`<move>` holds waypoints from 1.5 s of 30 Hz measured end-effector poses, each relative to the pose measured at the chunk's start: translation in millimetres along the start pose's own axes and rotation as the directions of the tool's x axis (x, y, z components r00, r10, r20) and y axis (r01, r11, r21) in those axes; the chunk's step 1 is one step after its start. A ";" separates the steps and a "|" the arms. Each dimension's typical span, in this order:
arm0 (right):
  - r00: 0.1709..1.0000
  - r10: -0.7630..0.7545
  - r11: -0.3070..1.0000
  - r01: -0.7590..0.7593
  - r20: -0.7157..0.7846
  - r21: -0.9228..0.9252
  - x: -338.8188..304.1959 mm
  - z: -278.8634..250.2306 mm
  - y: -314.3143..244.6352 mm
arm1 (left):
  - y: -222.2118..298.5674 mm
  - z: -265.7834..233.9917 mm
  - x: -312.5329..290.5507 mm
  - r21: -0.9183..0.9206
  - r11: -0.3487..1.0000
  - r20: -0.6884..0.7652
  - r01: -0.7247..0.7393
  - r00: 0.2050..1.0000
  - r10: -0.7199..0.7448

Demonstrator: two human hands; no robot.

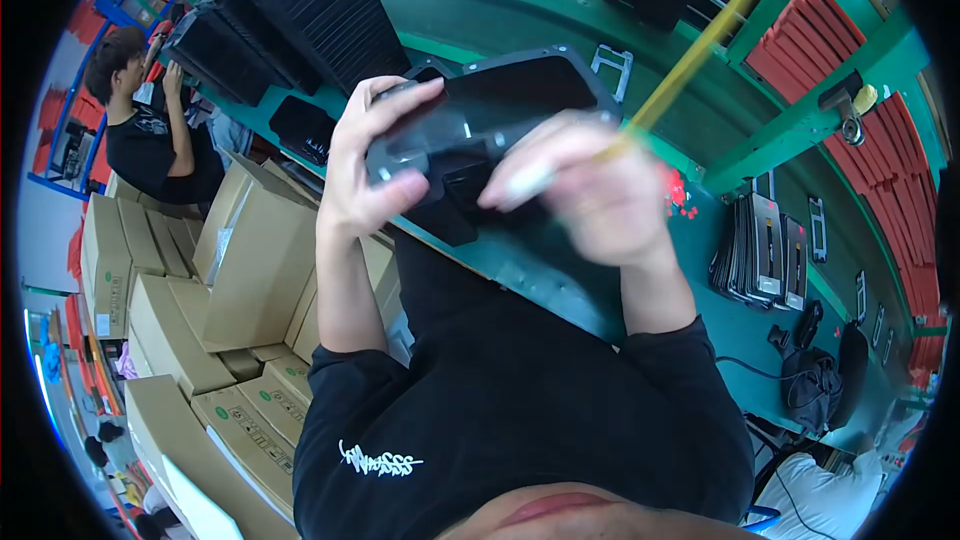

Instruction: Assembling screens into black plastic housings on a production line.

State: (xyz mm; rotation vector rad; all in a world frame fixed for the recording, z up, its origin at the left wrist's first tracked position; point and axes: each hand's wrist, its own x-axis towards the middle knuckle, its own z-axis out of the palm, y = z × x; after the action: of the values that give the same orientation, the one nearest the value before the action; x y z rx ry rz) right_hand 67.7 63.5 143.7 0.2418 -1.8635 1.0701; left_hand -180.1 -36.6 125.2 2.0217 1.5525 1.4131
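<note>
My left hand [360, 145] is closed on the left end of a dark, glossy, flat-faced device [470, 125], fingers over its top and thumb at its near side. Behind and around it is a black casing [590, 85] with rounded corners and small round fittings along its edge; where one part ends and the other begins is unclear. My right hand [600, 190] is smeared by motion over the device's near right side, and something whitish shows at one finger. A yellow strip [700, 50] slants down to this hand; whether it is held cannot be made out.
The green workbench [700, 240] carries a tall stack of black panels [310, 15], a row of thin grey plates [755, 245], small red pieces [680, 195] and a black bag [815, 390]. Cardboard boxes [255, 260] crowd my left. Another person [150, 135] stands beyond them.
</note>
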 end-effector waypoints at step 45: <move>0.899 0.436 0.319 -0.199 -0.043 -0.927 42.0 9.1 -4.0 | 2.8 1.7 -19.7 -0.066 0.996 0.001 0.058 0.998 -0.058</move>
State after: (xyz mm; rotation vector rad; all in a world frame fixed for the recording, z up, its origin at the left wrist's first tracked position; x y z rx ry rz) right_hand 41.7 65.2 178.0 -0.7605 -2.4920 0.0432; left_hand -176.5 -53.7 115.5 1.9227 1.5311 1.4245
